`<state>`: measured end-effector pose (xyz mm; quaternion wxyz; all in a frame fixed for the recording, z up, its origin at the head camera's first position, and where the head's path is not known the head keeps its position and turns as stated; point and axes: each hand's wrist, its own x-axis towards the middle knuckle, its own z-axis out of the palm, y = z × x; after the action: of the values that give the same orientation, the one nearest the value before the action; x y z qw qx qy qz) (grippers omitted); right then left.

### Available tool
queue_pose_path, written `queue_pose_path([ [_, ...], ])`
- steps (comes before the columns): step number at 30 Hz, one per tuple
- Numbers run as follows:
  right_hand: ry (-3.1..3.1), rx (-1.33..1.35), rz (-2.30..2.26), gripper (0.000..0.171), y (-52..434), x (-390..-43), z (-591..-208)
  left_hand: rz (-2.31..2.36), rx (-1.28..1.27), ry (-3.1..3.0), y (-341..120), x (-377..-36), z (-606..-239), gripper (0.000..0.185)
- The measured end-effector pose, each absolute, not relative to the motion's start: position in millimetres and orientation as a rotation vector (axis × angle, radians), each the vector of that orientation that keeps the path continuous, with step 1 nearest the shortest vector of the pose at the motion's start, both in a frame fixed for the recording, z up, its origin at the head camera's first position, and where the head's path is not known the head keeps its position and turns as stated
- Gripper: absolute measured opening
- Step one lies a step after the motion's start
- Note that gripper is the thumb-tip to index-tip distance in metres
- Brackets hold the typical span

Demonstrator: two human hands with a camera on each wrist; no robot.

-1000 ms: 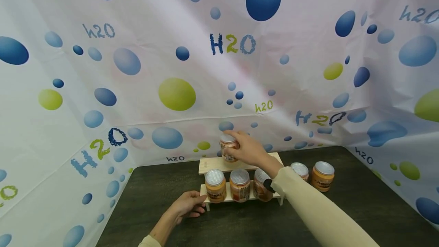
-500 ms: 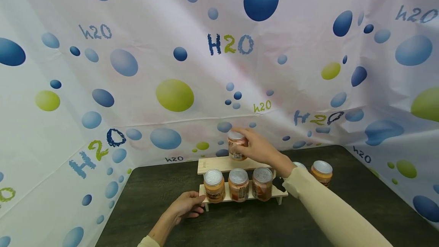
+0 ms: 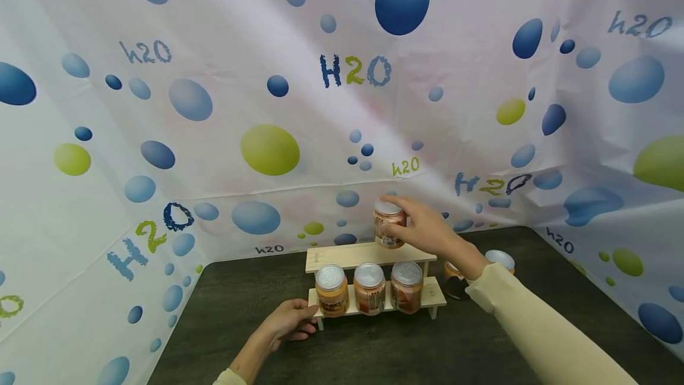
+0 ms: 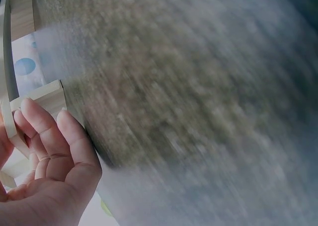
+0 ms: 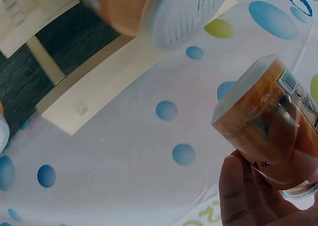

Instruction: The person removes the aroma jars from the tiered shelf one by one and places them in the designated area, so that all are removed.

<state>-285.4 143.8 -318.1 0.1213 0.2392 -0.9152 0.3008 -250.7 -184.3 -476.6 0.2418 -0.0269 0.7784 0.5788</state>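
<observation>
My right hand (image 3: 427, 227) grips a clear jar (image 3: 388, 224) of orange-brown contents with a silver lid, upright at the right half of the upper board (image 3: 347, 256) of a two-step wooden stand. Its label and barcode show in the right wrist view, where the fingers wrap the jar (image 5: 278, 131). At the stand's lower left corner my left hand (image 3: 291, 319) holds the end of the lower board (image 3: 434, 294), thumb on top and fingers beneath, beside a leg. Three similar jars stand in a row on that board: a left jar (image 3: 332, 296), a middle jar (image 3: 370, 294) and a right jar (image 3: 407, 293).
Right of the stand, two more jars stand on the dark table (image 3: 240, 290): a near jar (image 3: 452, 271) and a far jar (image 3: 501, 259), both partly hidden by my right arm. A white curtain (image 3: 214, 153) with blue and green spots rises close behind the stand.
My right hand has carried its jar to the right along the upper board. The left hand keeps its hold on the lower board, and the lower jars stay put.
</observation>
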Motion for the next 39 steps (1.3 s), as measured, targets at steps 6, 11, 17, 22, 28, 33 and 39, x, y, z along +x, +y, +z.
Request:
queue_pose_path([
  [6,-2.657,0.673,0.903,0.059,156.4,-281.3,-315.3,1.591,-0.067,2.128,-184.7,-249.6,-476.4,0.042],
  [11,-2.645,0.690,0.939,0.058,165.4,-278.9,-314.8,1.591,-0.072,2.128,-185.1,-248.6,-475.6,0.041],
  [17,-2.618,0.700,0.905,0.060,177.7,-272.5,-315.5,1.587,-0.085,2.130,-185.3,-249.0,-475.5,0.041],
  [22,-2.609,0.689,0.930,0.060,188.3,-264.0,-320.3,1.585,-0.080,2.134,-185.5,-249.3,-476.3,0.042],
  [28,-2.614,0.650,0.983,0.058,201.9,-250.9,-328.9,1.590,-0.067,2.137,-185.6,-248.7,-476.4,0.042],
  [33,-2.630,0.587,0.960,0.059,215.6,-241.9,-338.1,1.591,-0.065,2.131,-186.0,-249.5,-476.5,0.041],
  [39,-2.640,0.540,0.922,0.060,229.5,-233.6,-347.5,1.587,-0.067,2.128,-185.6,-249.4,-476.8,0.041],
])
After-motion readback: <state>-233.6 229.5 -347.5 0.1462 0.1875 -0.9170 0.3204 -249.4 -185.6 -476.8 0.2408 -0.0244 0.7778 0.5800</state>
